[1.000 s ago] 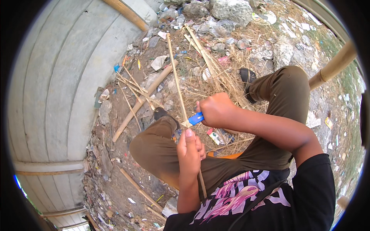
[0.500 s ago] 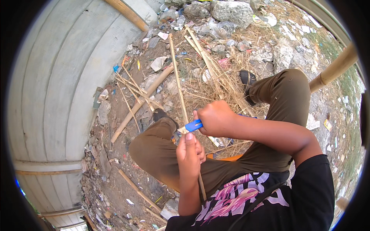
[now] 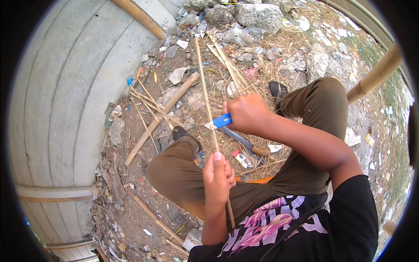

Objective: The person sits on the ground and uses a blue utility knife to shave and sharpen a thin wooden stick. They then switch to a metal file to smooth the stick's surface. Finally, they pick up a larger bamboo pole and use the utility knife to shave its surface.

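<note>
My left hand [image 3: 216, 174] is closed round a long, thin bamboo strip [image 3: 204, 84], thumb on top. The strip runs from beside my body, through the hand and away to the far ground. Higher up, my right hand [image 3: 247, 112] grips a blue utility knife [image 3: 222, 120]. Its blade lies across the strip, a short way beyond my left thumb. On the dry shavings below the right hand rests a larger blade with a wooden handle [image 3: 261, 150], partly hidden by that hand.
A thick bamboo pole [image 3: 162, 118] and several thin strips [image 3: 148, 101] lie left of centre. More split bamboo [image 3: 231, 65] lies ahead on straw-like shavings. Big rocks [image 3: 260, 17] stand at the far side, a grey panel wall [image 3: 65, 96] at left. An upright bamboo post [image 3: 375, 74] is at right.
My right hand and the utility knife have slid away from me along the strip, apart from my left thumb. The larger blade on the ground has come into sight.
</note>
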`<state>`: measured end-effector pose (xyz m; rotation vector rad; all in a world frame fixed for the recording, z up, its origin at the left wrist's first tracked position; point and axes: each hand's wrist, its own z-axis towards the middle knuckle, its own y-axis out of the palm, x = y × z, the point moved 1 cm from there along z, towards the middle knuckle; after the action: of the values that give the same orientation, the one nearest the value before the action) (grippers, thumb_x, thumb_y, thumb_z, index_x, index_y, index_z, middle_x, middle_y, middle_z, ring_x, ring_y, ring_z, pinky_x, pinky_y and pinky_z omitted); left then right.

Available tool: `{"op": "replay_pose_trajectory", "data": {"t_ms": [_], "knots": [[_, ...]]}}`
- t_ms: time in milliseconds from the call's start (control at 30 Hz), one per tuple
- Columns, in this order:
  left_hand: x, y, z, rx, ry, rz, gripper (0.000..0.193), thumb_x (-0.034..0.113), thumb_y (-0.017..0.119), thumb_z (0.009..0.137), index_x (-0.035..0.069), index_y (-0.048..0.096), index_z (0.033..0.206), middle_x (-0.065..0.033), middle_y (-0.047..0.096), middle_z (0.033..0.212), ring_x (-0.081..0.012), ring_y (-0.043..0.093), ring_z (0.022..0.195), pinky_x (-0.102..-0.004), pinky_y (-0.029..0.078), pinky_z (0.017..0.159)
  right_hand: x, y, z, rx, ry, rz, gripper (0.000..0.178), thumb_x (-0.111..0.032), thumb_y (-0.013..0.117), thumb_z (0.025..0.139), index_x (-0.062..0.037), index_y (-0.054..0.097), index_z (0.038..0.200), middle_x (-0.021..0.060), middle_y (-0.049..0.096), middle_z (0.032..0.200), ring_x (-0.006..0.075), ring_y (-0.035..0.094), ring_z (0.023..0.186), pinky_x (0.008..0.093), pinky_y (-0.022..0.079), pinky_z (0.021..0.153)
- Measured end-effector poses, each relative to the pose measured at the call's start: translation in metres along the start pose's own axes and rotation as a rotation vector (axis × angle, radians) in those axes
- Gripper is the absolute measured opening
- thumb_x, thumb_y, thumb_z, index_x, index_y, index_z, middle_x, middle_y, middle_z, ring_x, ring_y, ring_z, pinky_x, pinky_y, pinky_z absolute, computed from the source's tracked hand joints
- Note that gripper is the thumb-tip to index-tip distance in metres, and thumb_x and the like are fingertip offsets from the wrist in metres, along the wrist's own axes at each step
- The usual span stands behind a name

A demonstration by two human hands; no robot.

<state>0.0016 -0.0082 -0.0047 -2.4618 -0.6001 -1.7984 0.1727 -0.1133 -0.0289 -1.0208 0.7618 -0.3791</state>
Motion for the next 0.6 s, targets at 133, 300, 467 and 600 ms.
{"op": "replay_pose_trajectory", "data": {"t_ms": [133,300,467,600], "knots": [[-0.002,0.000,-0.001,-0.008,-0.002,0.010,0.035,0.038,0.037,0.109,0.012,0.038,0.085,0.0040,0.028,0.060,-0.0037,0.023,0.043,-0.0229,0.020,0.037,0.009,-0.001,0.008,0.050,0.017,-0.026,0.028,-0.029,0.059,0.088,-0.0107,0.067,0.068,0.0127,0.063,0.058,0.0338,0.064,0.053,0.0456,0.051,0.051],[-0.008,0.003,-0.001,-0.019,0.004,0.051,0.035,0.037,0.036,0.109,0.012,0.038,0.086,0.0036,0.029,0.061,-0.0041,0.023,0.043,-0.0232,0.020,0.037,0.019,-0.009,0.023,0.002,0.157,-0.029,0.025,-0.027,0.058,0.088,-0.0102,0.068,0.072,0.0123,0.064,0.060,0.0354,0.065,0.056,0.0471,0.052,0.054],[-0.011,0.011,-0.006,-0.102,-0.069,-0.010,0.035,0.037,0.035,0.109,0.011,0.037,0.086,0.0034,0.029,0.061,-0.0042,0.023,0.043,-0.0234,0.021,0.037,0.048,-0.020,0.046,0.027,0.393,-0.030,0.020,-0.022,0.059,0.083,-0.0094,0.073,0.079,0.0150,0.069,0.072,0.0352,0.069,0.068,0.0458,0.055,0.062],[-0.008,0.022,-0.011,-0.170,-0.093,0.000,0.034,0.037,0.035,0.109,0.011,0.036,0.086,0.0030,0.028,0.060,-0.0045,0.023,0.043,-0.0241,0.021,0.037,0.067,-0.049,0.053,0.094,0.485,0.000,0.027,-0.026,0.058,0.084,-0.0040,0.072,0.078,0.0208,0.068,0.072,0.0404,0.068,0.068,0.0487,0.056,0.065]]}}
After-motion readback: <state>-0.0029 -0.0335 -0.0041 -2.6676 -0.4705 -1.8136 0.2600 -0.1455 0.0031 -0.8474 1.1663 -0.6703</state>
